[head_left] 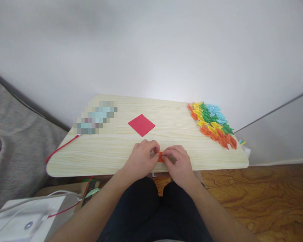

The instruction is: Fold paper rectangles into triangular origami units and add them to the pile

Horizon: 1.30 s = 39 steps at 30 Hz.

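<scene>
A small piece of orange paper (161, 157) is held between my two hands close to the table's front edge. My left hand (144, 156) pinches its left side, thumb against fingers. On the right side, my right hand (178, 159) grips it the same way. Fingers cover much of the paper, so its full folded shape is hidden. Just beyond my hands lies a flat red square of paper (141, 125), turned with a corner toward me.
Rows of folded paper pieces (212, 122) in orange, yellow, green and blue lie at the right of the pale wooden table (111, 148). A pixelated object (96, 117) with a red cable (63, 147) lies at the left. A white wall (151, 50) stands behind.
</scene>
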Motion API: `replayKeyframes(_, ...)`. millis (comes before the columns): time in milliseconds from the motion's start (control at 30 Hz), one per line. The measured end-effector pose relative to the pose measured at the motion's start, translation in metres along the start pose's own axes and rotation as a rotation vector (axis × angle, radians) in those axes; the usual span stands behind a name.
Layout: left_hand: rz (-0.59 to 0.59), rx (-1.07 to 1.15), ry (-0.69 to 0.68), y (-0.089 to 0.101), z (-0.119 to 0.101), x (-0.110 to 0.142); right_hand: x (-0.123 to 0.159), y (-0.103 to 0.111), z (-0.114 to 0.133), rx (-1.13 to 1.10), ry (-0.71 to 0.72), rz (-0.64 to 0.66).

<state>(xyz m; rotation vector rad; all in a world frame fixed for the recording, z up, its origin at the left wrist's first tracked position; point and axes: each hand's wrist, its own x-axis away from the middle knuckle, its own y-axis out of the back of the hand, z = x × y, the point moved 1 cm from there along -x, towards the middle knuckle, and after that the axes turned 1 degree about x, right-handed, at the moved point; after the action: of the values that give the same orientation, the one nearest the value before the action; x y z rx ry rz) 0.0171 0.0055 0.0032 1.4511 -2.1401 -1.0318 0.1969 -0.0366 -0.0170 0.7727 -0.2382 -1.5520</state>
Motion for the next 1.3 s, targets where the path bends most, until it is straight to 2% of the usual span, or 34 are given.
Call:
replayKeyframes(267, -0.036, 0.113, 0.011, -0.003, 0.003, -0.001, -0.014, 0.003, 0.006, -0.162, -0.034, -0.019)
replayKeyframes(400, -0.138, 0.202, 0.055, -0.010, 0.014, 0.000, -0.012, 0.000, -0.003, -0.176, -0.091, -0.057)
replayKeyframes(533, -0.214, 0.247, 0.074, -0.016, 0.021, 0.000, -0.008, -0.003, -0.010, -0.166, -0.098, -0.026)
replayKeyframes(767, -0.238, 0.138, 0.021, -0.016, 0.007, 0.001, -0.008, 0.003, -0.014, -0.073, -0.008, -0.050)
replayKeyframes(867, -0.220, 0.072, -0.012, -0.014, 0.001, 0.005, -0.005, 0.006, -0.019, 0.008, 0.057, -0.045)
replayKeyframes(1000, -0.139, 0.009, -0.067, -0.010, -0.002, 0.011, 0.001, 0.008, -0.022, 0.105, 0.109, -0.003)
replayKeyframes(1300, -0.028, -0.097, -0.141, -0.007, 0.007, 0.017, 0.014, 0.024, -0.016, 0.235, 0.160, 0.122)
